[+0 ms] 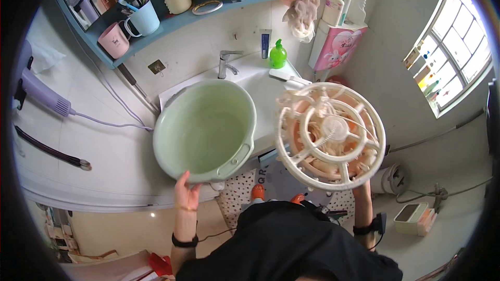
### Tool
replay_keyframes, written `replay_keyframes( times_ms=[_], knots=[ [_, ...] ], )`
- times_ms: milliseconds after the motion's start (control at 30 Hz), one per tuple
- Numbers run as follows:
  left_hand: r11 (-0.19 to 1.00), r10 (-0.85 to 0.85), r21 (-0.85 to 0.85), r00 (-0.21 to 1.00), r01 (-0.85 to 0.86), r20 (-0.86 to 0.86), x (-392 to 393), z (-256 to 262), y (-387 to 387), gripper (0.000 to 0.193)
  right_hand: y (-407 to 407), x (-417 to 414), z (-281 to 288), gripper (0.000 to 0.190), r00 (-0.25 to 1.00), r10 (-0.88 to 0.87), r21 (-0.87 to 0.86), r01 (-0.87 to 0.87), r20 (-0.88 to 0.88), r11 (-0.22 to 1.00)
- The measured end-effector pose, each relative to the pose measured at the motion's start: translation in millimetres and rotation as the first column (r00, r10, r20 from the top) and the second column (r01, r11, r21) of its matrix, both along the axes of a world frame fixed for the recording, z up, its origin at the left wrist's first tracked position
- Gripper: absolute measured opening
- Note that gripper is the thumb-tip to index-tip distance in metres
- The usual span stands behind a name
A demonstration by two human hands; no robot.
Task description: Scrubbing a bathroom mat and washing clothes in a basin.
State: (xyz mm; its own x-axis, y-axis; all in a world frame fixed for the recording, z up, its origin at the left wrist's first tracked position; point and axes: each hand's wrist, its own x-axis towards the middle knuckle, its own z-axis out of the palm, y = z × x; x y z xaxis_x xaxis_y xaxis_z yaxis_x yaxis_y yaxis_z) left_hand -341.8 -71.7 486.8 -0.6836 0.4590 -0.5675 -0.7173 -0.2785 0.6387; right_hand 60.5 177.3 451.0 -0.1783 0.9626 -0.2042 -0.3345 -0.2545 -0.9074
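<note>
A large pale green plastic basin (207, 125) rests tilted on the white sink (262, 103), its inside bare. My left hand (188, 193) grips its near rim. On the right, my right hand (361, 182) holds up a peach-coloured basin (299, 134) from its near right side; most of that hand is hidden underneath. Across the top of the peach basin lies a round cream plastic hanger with clips (287, 160). Pale strings and small clips are bunched under and between the hanger's rings.
A chrome faucet (223, 64), green pump bottle (278, 54) and white-handled brush (287, 77) are at the sink's back. Mugs stand on the blue shelf (168, 17) above. A purple hair dryer (45, 91) hangs left. A patterned mat (238, 193) covers the floor by orange slippers (258, 192).
</note>
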Motion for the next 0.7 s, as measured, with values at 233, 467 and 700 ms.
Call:
replay_keyframes(
  times_ms=[233,467,700],
  knots=[
    [0.979,0.185,0.126,0.954,-0.159,-0.236,12.2,61.2,-49.8,0.028,29.0,-133.5,6.8,0.015,0.953,0.302,-0.022,-0.302,-0.009,0.953],
    [0.961,0.261,0.175,0.918,-0.216,-0.298,13.6,88.4,-61.8,0.033,42.1,-246.7,-42.6,0.034,0.877,0.481,-0.099,-0.477,0.016,0.873],
    [0.976,0.191,0.158,0.942,-0.152,-0.276,14.5,80.7,-63.6,0.038,27.7,-326.0,-47.6,0.031,0.877,0.48,-0.203,-0.475,-0.026,0.856]
  ],
)
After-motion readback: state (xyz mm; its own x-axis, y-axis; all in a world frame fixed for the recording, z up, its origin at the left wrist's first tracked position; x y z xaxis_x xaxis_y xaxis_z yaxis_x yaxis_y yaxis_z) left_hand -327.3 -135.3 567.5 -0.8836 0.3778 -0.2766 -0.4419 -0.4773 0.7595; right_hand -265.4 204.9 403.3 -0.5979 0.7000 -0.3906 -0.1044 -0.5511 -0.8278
